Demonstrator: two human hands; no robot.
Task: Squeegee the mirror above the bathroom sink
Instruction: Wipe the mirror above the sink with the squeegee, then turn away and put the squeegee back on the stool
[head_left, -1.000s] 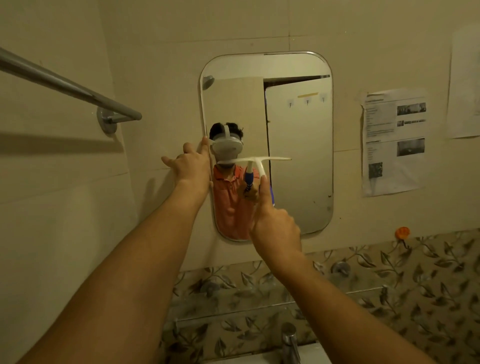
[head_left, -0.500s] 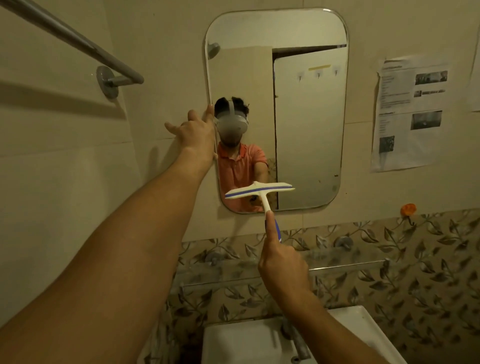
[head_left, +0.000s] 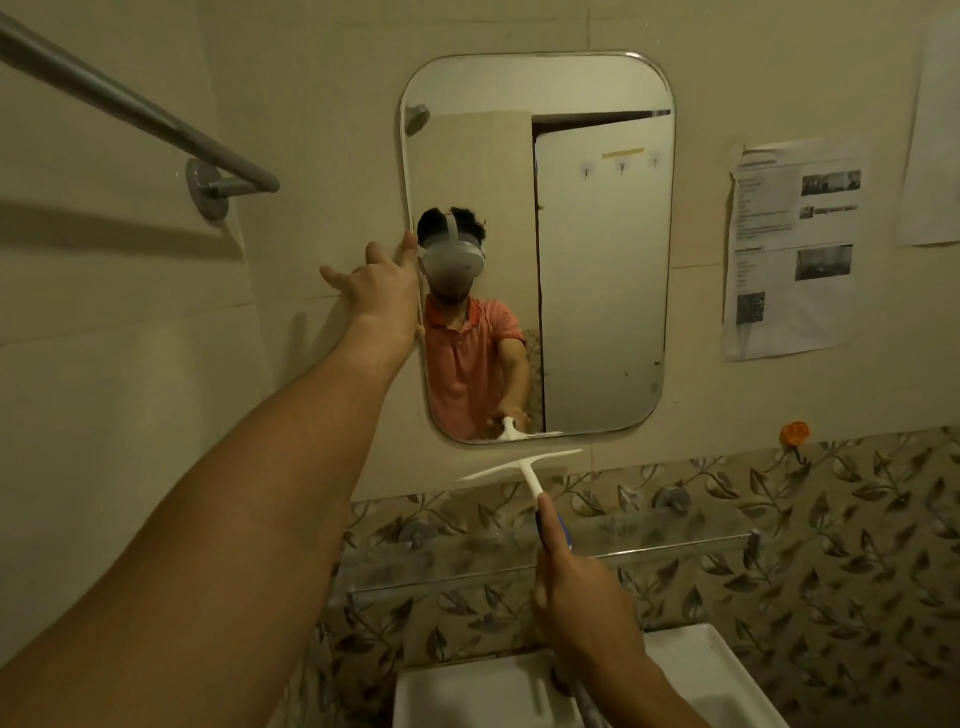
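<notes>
A rounded rectangular mirror (head_left: 597, 260) hangs on the beige tiled wall above a white sink (head_left: 701, 660). My left hand (head_left: 376, 283) rests against the mirror's left edge, fingers spread on the wall and frame. My right hand (head_left: 576, 587) grips the blue-and-white handle of a white squeegee (head_left: 522, 466). Its blade lies just below the mirror's bottom edge, off the glass and tilted slightly. The mirror reflects a person in an orange shirt wearing a headset.
A metal towel bar (head_left: 135, 114) juts out at upper left. Below the mirror runs a glass shelf (head_left: 649, 545) on a leaf-patterned tile band. Printed papers (head_left: 789, 249) are stuck to the wall at right, with an orange hook (head_left: 795, 434) beneath them.
The squeegee has been pulled down the lower left part of the mirror and now sits below its bottom edge. My left hand stayed on the mirror's left edge.
</notes>
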